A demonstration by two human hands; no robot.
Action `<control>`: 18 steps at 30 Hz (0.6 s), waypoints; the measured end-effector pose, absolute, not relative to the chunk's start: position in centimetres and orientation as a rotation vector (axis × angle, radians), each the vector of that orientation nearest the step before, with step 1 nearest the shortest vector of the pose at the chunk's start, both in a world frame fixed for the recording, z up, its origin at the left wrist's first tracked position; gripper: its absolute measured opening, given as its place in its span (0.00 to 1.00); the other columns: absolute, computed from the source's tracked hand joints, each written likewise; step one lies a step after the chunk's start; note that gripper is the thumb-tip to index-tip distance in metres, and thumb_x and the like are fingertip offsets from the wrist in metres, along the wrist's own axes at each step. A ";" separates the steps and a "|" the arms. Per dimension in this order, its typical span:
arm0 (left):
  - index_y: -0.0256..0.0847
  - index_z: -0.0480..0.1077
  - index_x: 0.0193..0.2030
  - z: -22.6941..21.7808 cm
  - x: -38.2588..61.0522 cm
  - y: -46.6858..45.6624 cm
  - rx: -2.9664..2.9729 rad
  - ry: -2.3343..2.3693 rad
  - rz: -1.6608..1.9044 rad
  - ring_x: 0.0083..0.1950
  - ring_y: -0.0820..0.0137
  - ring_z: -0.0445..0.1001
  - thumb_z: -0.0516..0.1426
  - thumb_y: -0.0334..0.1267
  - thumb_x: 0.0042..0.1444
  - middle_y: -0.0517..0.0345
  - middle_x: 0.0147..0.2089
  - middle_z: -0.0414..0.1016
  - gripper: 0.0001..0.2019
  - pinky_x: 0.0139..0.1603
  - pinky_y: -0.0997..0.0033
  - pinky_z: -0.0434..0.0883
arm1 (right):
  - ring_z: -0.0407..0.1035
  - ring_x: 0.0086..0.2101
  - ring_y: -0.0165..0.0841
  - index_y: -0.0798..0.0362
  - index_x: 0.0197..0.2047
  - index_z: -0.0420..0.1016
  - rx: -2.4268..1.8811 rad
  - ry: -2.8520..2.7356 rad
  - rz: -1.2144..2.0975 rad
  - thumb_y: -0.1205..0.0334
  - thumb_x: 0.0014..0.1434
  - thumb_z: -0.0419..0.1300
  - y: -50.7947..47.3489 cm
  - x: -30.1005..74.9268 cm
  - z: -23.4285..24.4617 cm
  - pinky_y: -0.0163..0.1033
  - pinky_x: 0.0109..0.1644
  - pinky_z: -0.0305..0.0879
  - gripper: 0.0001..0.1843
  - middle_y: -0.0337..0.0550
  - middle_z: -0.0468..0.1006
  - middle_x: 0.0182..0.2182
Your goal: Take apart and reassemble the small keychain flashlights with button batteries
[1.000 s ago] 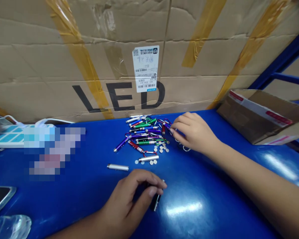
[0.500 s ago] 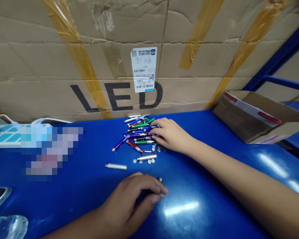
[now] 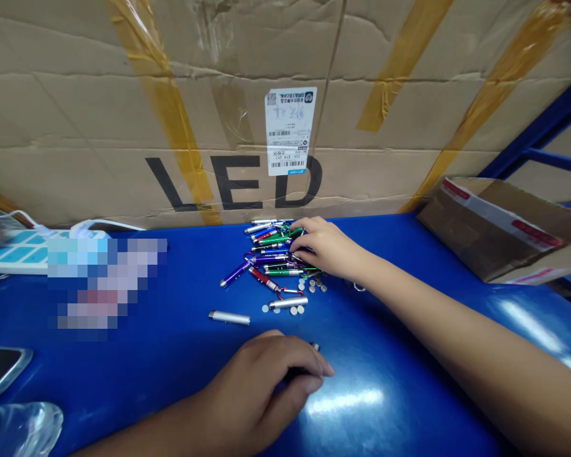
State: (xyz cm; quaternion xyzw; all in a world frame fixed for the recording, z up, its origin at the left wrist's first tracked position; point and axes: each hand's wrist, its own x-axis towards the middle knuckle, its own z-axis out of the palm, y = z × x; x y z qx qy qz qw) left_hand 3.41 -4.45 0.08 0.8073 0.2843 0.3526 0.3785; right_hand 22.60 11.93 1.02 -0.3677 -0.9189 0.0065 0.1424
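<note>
My right hand [image 3: 326,246] reaches over a pile of small metal keychain flashlights [image 3: 271,259] in silver, green, blue, purple and red. Its thumb and fingers are apart at the right side of the pile, fingertips touching it. Nearer the camera, my left hand [image 3: 283,374] is closed, thumb pressed against the fingers. A small dark-and-silver end [image 3: 315,346] shows just beyond its fingertips; what it belongs to is hidden. Between the hands and the pile lie a silver tube [image 3: 288,303] and another silver tube [image 3: 229,317], apart from each other. Several button cells [image 3: 297,310] lie beside the first tube.
A large cardboard box [image 3: 195,120] marked LED stands along the back of the blue table [image 3: 162,374]. At the right is an open carton [image 3: 485,235]. A power strip [image 3: 23,251] with white cables lies at the left, above a phone-like device [image 3: 2,371].
The view has shifted slightly, so most things appear farther right. My right hand's fingers have shifted a little over the pile, and more button cells show beside it. My left hand stays closed.
</note>
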 end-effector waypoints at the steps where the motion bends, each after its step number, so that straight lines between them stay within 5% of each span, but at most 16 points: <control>1: 0.46 0.63 0.47 0.1 3.4 -4.4 2.064 0.726 0.901 0.44 0.75 0.75 0.53 0.25 0.59 0.62 0.44 0.77 0.13 0.48 0.74 0.68 | 0.63 0.52 0.45 0.48 0.38 0.81 -1.071 -2.655 0.024 0.63 0.59 0.59 11.9 22.6 1.0 0.51 0.50 0.62 0.09 0.49 0.69 0.54; 18: 0.45 0.64 0.47 -0.3 3.6 -4.4 1.941 0.770 0.945 0.44 0.73 0.77 0.53 0.28 0.61 0.58 0.43 0.78 0.09 0.45 0.72 0.72 | 0.60 0.55 0.48 0.51 0.29 0.79 -1.229 -2.502 0.210 0.64 0.54 0.61 11.0 21.9 2.1 0.57 0.56 0.58 0.05 0.48 0.68 0.57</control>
